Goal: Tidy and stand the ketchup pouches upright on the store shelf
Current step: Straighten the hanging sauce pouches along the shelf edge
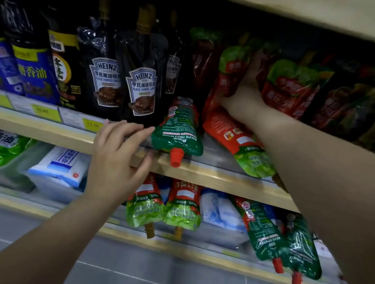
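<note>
A green ketchup pouch (178,129) lies flat on the middle shelf (213,174), its red cap hanging over the front edge. Beside it on the right lies a red-and-green pouch (239,144), also flat. Behind them stand upright red pouches (288,87). My right hand (243,94) reaches deep into the shelf and presses against an upright red pouch (230,72), fingers wrapped on its side. Fingers spread, my left hand (116,158) hovers at the shelf edge, its fingertips just left of the green pouch.
Black Heinz pepper sauce pouches (141,87) and dark bottles (35,70) stand to the left. The lower shelf holds several fallen ketchup pouches (182,207), (286,243) and white-blue bags (62,166). A shelf board (309,11) hangs overhead. Grey floor tiles lie below.
</note>
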Demonstrator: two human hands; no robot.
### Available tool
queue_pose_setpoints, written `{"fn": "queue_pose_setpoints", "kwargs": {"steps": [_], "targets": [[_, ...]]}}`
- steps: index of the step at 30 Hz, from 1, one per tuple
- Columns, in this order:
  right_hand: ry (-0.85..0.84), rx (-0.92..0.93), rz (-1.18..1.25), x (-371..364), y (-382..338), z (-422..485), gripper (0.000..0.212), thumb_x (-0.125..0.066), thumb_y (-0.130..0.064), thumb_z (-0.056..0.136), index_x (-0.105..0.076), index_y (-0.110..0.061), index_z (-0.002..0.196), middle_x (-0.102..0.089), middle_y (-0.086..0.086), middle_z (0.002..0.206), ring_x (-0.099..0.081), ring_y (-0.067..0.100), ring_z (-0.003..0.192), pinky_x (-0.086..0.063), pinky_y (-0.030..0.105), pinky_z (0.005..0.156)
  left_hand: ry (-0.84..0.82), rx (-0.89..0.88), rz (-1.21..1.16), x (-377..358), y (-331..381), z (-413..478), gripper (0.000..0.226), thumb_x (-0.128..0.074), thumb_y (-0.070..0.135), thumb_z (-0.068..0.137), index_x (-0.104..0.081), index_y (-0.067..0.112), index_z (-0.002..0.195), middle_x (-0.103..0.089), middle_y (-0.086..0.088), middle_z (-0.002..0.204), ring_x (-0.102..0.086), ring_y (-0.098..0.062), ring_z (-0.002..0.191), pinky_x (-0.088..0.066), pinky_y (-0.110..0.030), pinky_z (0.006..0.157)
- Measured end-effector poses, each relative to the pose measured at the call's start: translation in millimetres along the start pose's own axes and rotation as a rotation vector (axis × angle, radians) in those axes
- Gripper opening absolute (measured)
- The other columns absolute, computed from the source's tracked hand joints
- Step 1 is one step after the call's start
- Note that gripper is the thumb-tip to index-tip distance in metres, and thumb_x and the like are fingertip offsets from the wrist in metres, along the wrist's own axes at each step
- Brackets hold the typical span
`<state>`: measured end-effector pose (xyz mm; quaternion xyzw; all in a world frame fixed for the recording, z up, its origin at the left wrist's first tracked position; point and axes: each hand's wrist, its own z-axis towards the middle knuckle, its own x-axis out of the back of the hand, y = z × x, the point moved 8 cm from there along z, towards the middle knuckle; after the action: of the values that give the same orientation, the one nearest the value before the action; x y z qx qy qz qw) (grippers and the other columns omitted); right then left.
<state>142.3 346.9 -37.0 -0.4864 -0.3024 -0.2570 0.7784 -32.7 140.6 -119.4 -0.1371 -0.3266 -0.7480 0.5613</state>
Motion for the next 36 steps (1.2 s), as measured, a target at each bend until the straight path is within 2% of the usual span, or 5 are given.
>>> {"fn": "queue_pose_setpoints", "kwargs": {"steps": [17, 22, 29, 33, 36], "targets": [[0.03, -0.154, 0.048, -20.7, -8.9, 9.1, 0.124, -0.078, -0.018, 0.075, 0.026, -0.022, 0.143, -0.023, 0.02, 0.151, -0.034, 0.034, 0.135, -0.032, 0.041, 0.109, 0.079, -0.081, 0.028, 0.8, -5.2, 2.8, 0.03, -0.07, 0.022, 0.082, -0.068, 0.014, 0.11, -0.061, -0.012, 0.107, -0.052, -0.03, 0.106, -0.028, -0.048, 0.112], [-0.122, 0.009, -0.193, -33.3, -17.2, -3.9, 0.102, -0.061, -0.012, 0.089, 0.025, -0.021, 0.143, -0.039, 0.027, 0.137, -0.058, 0.035, 0.105, -0.048, 0.034, 0.086, 0.098, -0.098, 0.026, -1.1, -7.2, 2.9, 0.03, -0.066, 0.024, 0.083, -0.067, 0.015, 0.111, -0.061, -0.013, 0.108, -0.051, -0.03, 0.107, -0.027, -0.047, 0.113], [-0.116, 0.0, -0.185, -40.5, -22.3, 13.2, 0.102, -0.055, -0.005, 0.091, 0.031, -0.034, 0.139, -0.022, 0.029, 0.148, -0.056, 0.021, 0.081, -0.041, 0.025, 0.071, 0.111, -0.116, 0.025, -2.5, -4.8, 2.5, 0.03, -0.067, 0.022, 0.083, -0.068, 0.013, 0.111, -0.061, -0.015, 0.108, -0.049, -0.029, 0.107, -0.028, -0.049, 0.112], [-0.154, 0.046, -0.159, -53.2, -22.4, 19.8, 0.101, -0.051, -0.001, 0.091, 0.033, -0.034, 0.138, -0.023, 0.023, 0.152, -0.057, 0.03, 0.109, -0.038, 0.024, 0.078, 0.12, -0.099, 0.012, -2.9, -4.8, 1.3, 0.029, -0.068, 0.02, 0.081, -0.069, 0.011, 0.109, -0.061, -0.016, 0.107, -0.049, -0.029, 0.108, -0.028, -0.05, 0.112], [-0.174, 0.046, -0.198, -59.5, -19.7, 21.7, 0.102, -0.052, 0.0, 0.089, 0.031, -0.031, 0.139, -0.028, 0.026, 0.148, -0.059, 0.031, 0.105, -0.045, 0.027, 0.08, 0.131, -0.085, 0.0, -3.9, -5.7, -0.1, 0.029, -0.067, 0.019, 0.081, -0.069, 0.01, 0.109, -0.061, -0.016, 0.107, -0.048, -0.028, 0.11, -0.026, -0.049, 0.113]]}}
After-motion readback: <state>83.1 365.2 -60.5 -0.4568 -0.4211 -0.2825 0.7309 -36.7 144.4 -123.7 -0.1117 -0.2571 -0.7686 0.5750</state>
